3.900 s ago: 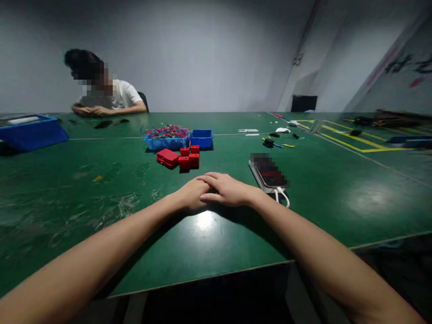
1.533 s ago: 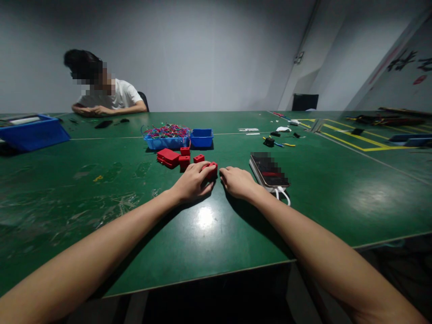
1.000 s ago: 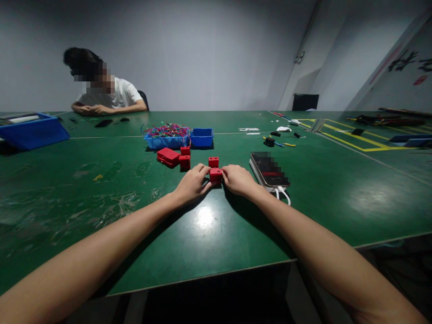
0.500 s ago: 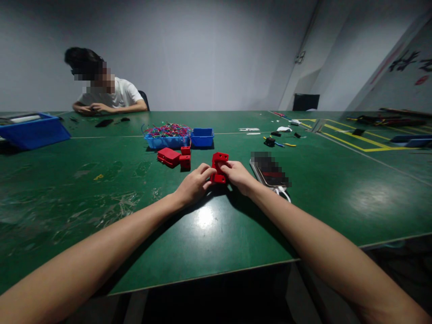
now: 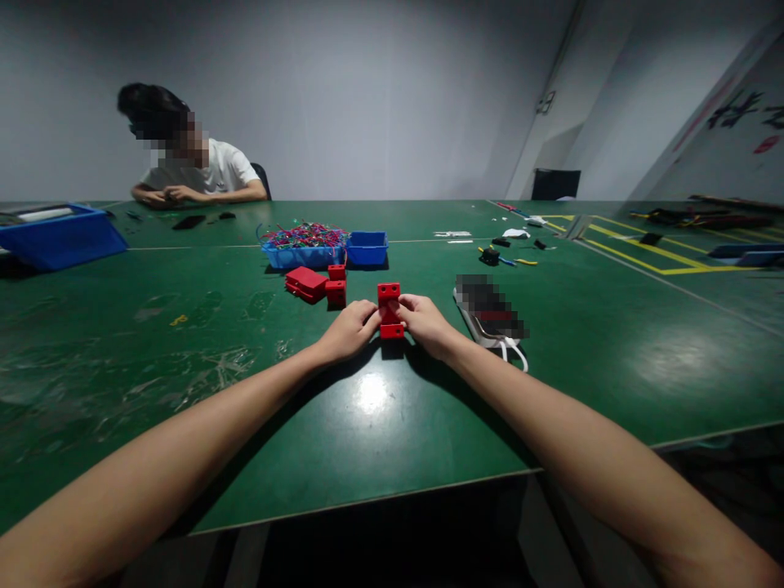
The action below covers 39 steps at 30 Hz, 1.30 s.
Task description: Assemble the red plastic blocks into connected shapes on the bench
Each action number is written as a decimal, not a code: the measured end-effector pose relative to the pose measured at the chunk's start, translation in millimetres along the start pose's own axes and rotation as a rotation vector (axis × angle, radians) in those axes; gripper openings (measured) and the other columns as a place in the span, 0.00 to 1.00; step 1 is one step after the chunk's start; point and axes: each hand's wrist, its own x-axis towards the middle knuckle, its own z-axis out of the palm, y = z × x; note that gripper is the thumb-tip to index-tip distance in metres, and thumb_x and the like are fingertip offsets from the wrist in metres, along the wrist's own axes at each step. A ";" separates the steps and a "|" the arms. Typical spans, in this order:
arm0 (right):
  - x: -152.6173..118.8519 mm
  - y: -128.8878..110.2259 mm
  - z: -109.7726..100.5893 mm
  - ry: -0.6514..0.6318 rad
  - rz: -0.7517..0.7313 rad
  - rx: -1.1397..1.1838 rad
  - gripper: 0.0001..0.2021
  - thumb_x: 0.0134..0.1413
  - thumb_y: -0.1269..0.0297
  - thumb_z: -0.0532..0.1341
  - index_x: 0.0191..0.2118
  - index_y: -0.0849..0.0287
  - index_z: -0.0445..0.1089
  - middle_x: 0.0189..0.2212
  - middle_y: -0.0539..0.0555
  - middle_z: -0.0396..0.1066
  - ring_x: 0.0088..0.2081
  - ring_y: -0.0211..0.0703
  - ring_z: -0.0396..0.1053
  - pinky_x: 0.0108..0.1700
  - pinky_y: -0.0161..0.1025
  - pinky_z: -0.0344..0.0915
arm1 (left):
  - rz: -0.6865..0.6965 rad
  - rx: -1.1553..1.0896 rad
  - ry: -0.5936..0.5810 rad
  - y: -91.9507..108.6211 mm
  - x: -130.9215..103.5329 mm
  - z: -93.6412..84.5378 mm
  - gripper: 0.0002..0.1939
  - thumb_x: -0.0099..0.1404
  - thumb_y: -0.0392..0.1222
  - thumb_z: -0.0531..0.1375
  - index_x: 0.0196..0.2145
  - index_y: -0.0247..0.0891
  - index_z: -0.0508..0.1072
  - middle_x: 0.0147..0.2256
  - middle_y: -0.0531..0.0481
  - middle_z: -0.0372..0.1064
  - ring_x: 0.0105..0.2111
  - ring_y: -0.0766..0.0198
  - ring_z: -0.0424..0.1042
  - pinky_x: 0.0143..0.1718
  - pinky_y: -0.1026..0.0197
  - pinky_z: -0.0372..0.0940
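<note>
Stretching wide, the green table (image 5: 588,351) gives room back to its near edge; phone (image 5: 490,309) close on the right, hemming that side. Left hand (image 5: 351,331) and right hand (image 5: 427,324) both pinch the red bracket (image 5: 389,317) between them: probably light, stiff, smooth, best held at its narrow middle.

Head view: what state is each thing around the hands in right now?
Left hand, fingers closed on the near red bracket's left side
Right hand, fingers closed on its right side
Near red bracket, held between both hands, holes showing
Other red bracket, resting unheld
Wire bin, open-topped, heaped above its rim
Coloured wires, tangled
Small blue bin, open-topped, upright
Phone, lying screen up
</note>
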 end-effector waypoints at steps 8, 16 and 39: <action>6.1 3.4 -4.0 -0.078 -0.022 -0.013 0.15 0.46 0.54 0.70 0.34 0.62 0.75 0.29 0.51 0.75 0.30 0.37 0.67 0.35 0.34 0.62 | -0.016 -0.110 0.048 0.9 -1.8 1.6 0.19 0.71 0.49 0.49 0.43 0.35 0.73 0.42 0.41 0.75 0.43 0.55 0.73 0.47 0.54 0.67; 4.3 0.8 -2.0 -0.083 -0.053 -0.032 0.12 0.50 0.58 0.68 0.36 0.62 0.73 0.30 0.50 0.75 0.30 0.35 0.67 0.37 0.34 0.64 | 0.023 -0.112 0.089 -2.7 -1.7 3.0 0.19 0.73 0.48 0.45 0.39 0.35 0.72 0.38 0.43 0.72 0.39 0.58 0.71 0.44 0.55 0.66; 8.2 7.8 -7.3 -0.055 -0.184 -0.350 0.13 0.62 0.67 0.55 0.47 0.60 0.74 0.38 0.54 0.78 0.40 0.43 0.73 0.46 0.41 0.69 | 0.006 -0.124 0.079 -6.2 0.4 4.1 0.21 0.73 0.50 0.45 0.35 0.36 0.72 0.36 0.43 0.73 0.37 0.58 0.72 0.42 0.56 0.67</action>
